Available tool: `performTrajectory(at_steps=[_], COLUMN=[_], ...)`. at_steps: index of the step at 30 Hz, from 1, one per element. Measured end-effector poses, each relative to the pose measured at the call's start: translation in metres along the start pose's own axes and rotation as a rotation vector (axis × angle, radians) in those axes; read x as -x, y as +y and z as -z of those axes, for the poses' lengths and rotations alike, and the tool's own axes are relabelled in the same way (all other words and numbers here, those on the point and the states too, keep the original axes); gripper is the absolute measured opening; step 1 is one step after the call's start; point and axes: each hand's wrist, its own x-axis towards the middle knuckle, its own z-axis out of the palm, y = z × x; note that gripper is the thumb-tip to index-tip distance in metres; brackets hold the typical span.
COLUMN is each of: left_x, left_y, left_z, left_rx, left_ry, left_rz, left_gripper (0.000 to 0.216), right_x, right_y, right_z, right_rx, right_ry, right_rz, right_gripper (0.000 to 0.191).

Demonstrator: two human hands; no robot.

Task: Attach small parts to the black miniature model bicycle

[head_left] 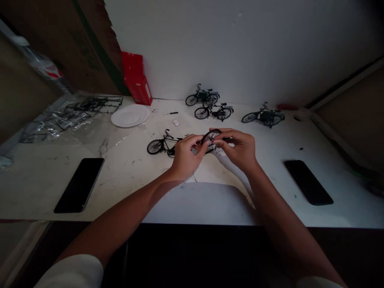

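A small black model bicycle wheel (211, 136) is pinched between both hands above the middle of the white table (210, 200). My left hand (186, 157) grips its left side with thumb and fingers closed. My right hand (238, 147) pinches its right side. Just left of my hands lies a partly built model bicycle (162, 145) with its front wheel on; its rear end is hidden behind my left hand.
Three finished model bicycles (202, 97) (213, 111) (263, 116) stand at the back. A white plate (130, 115), red box (136, 84), small screwdriver (171, 113) and plastic part frames (90, 106) lie back left. Black phones lie at left (79, 184) and right (308, 182).
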Motion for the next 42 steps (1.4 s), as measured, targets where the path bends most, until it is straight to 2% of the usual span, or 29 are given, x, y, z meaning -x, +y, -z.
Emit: performTrajectory(at_steps=[4, 10, 16, 19, 22, 27, 34, 38, 40, 42], left_x=[0.001, -0.001, -0.002, -0.002, -0.003, -0.003, 0.001, -0.007, -0.017, -0.026], left_y=[-0.002, -0.002, -0.002, -0.002, -0.002, -0.005, -0.007, -0.005, -0.002, 0.0], left_z=[-0.001, 0.003, 0.005, 0.005, 0.005, 0.005, 0.002, 0.005, 0.015, 0.033], left_rx=[-0.01, -0.121, -0.186, -0.174, -0.159, -0.14, -0.084, -0.008, 0.033, -0.041], left_ry=[-0.014, -0.035, -0.086, -0.063, -0.047, -0.033, -0.021, -0.121, -0.235, -0.297], left_rz=[-0.019, -0.176, -0.229, -0.237, -0.246, -0.261, -0.14, -0.05, -0.043, -0.076], left_gripper=[0.015, 0.013, 0.014, 0.013, 0.013, 0.017, 0.023, 0.024, 0.026, 0.031], right_x=[0.0, -0.001, 0.002, 0.002, 0.001, -0.001, -0.002, -0.004, -0.006, -0.008], right_y=[-0.005, -0.01, -0.011, -0.004, 0.004, 0.004, 0.006, 0.007, 0.008, 0.008], right_z=[0.002, 0.006, 0.006, 0.003, 0.0, 0.001, 0.002, 0.002, 0.004, 0.006], right_rx=[0.044, 0.065, 0.153, 0.04, -0.105, -0.207, -0.369, -0.403, -0.405, -0.396], right_ry=[-0.011, -0.027, -0.04, 0.012, 0.049, -0.022, -0.103, -0.081, -0.074, -0.058], right_rz=[0.036, 0.051, 0.02, -0.013, -0.017, -0.007, -0.145, -0.175, -0.192, -0.2], right_gripper=[0.034, 0.029, 0.036, 0.044, 0.062, 0.078, 0.081, 0.086, 0.086, 0.083])
